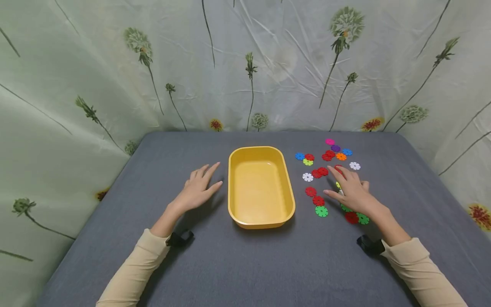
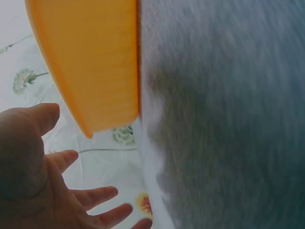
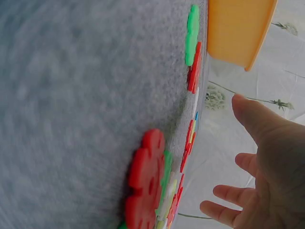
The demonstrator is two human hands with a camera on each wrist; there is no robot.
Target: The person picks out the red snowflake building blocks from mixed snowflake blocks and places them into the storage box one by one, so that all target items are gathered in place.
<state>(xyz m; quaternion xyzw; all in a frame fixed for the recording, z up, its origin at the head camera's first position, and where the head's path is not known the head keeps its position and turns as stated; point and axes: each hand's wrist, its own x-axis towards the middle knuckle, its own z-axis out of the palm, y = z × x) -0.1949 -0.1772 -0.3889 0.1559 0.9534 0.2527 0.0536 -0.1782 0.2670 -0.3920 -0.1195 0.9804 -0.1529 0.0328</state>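
A yellow plastic basin [image 1: 261, 224] with rounded corners stands on the grey cloth between the two hands. To its left the left hand [image 1: 197, 189] hovers with fingers spread, holding nothing; its fingertips point at the basin's side. Over the scattered flower-shaped plastic discs, right of the basin, hangs the right hand [image 1: 353, 192], fingers loosely extended and nothing in them. Nearest its thumb lie a red disc [image 1: 318, 201] and a green disc [image 1: 321, 211]. Another red disc [image 3: 147, 183] shows close up in the right wrist view. Some discs are partly hidden beneath the hand.
More discs, including a white disc [image 1: 307, 177], a blue disc [image 1: 347, 152] and an orange disc [image 1: 341, 156], reach toward the table's back edge. A flower-print curtain [image 1: 215, 85] hangs behind the grey-covered table [image 1: 261, 273]. Each wrist wears a black strap [image 1: 180, 238].
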